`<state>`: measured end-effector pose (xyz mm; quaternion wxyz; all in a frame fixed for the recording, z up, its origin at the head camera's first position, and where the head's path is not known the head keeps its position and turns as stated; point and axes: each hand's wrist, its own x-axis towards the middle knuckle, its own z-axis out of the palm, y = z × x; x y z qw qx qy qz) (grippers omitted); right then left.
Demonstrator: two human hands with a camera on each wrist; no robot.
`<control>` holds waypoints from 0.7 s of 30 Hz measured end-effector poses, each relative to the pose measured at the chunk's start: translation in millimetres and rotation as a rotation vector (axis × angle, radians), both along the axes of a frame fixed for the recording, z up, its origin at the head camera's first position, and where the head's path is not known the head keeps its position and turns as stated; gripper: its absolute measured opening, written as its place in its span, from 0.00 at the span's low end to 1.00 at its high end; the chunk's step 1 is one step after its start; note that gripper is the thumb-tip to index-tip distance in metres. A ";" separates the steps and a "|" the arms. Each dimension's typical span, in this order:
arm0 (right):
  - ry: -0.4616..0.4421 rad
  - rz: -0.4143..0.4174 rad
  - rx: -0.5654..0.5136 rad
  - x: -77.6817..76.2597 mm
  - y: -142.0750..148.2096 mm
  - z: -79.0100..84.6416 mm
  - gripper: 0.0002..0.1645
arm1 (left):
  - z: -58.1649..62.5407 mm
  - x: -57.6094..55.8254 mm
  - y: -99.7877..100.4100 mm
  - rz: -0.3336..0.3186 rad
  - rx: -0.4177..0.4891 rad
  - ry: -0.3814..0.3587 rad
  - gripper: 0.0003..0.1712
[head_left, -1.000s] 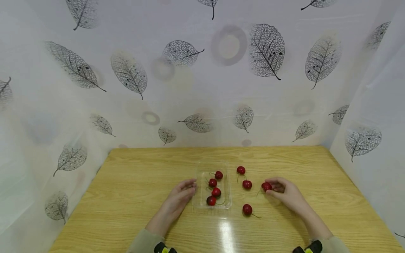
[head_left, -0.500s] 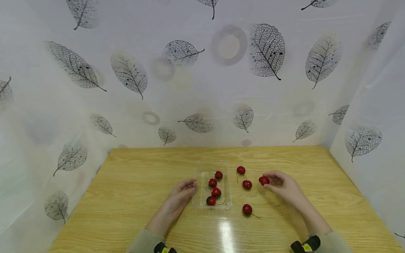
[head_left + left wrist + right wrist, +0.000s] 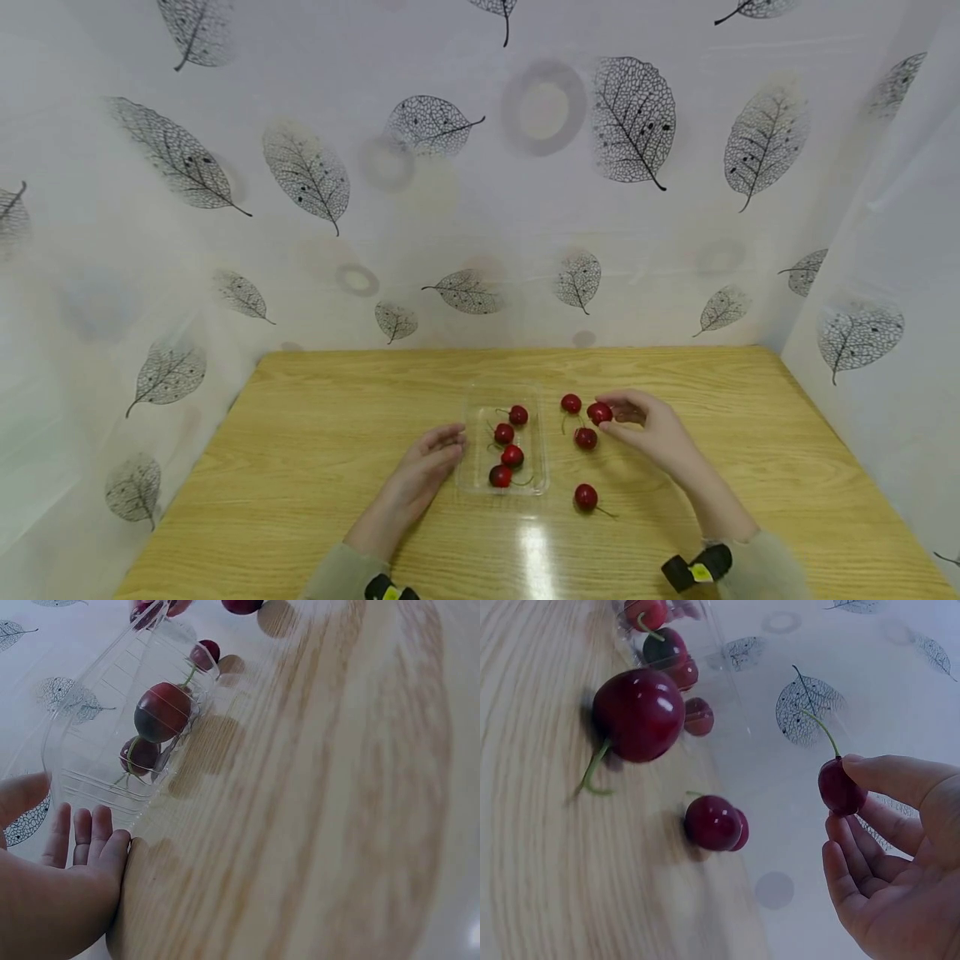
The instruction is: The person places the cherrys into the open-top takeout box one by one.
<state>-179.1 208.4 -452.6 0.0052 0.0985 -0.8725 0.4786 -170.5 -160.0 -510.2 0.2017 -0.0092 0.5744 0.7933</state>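
While my right hand (image 3: 651,425) pinches one cherry (image 3: 599,413) between thumb and fingers above the counter (image 3: 337,417), right of the clear tray (image 3: 474,471), my left hand (image 3: 427,467) waits with relaxed, mostly straight fingers at the tray's left edge; whether they touch, I can't tell. Too weak a pinch could drop the fruit, and a low pass could send the loose cherry (image 3: 586,438) beside it rolling.

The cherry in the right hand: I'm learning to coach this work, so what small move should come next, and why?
Probably carry the held cherry left, over the clear container, and lower it in. The right hand pinches it above the table, four cherries already lie inside, and the left hand is beside the container.
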 end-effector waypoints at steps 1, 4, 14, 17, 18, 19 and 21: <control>0.002 0.003 -0.002 -0.5 -2.1 0.8 0.25 | -0.1 0.2 0.0 0.000 0.001 0.001 0.30; 0.004 0.013 -0.006 -2.4 -7.8 2.5 0.25 | -0.3 0.7 -0.1 -0.002 0.007 0.005 0.29; 0.023 0.057 -0.059 -8.1 -30.1 8.0 0.24 | -0.5 0.9 0.1 0.005 0.003 -0.001 0.30; 0.015 0.075 -0.081 -8.2 -37.7 8.4 0.24 | -0.4 0.4 0.3 0.007 0.000 -0.005 0.30; 0.012 0.081 -0.085 -8.2 -40.2 8.1 0.24 | -0.3 0.3 0.4 0.008 -0.001 -0.006 0.30; 0.010 0.090 -0.088 -8.2 -42.8 7.7 0.24 | -0.2 0.3 0.5 0.008 -0.002 -0.007 0.30; 0.006 0.107 -0.087 -8.0 -47.7 6.7 0.24 | 0.0 0.3 0.4 0.007 -0.003 -0.005 0.30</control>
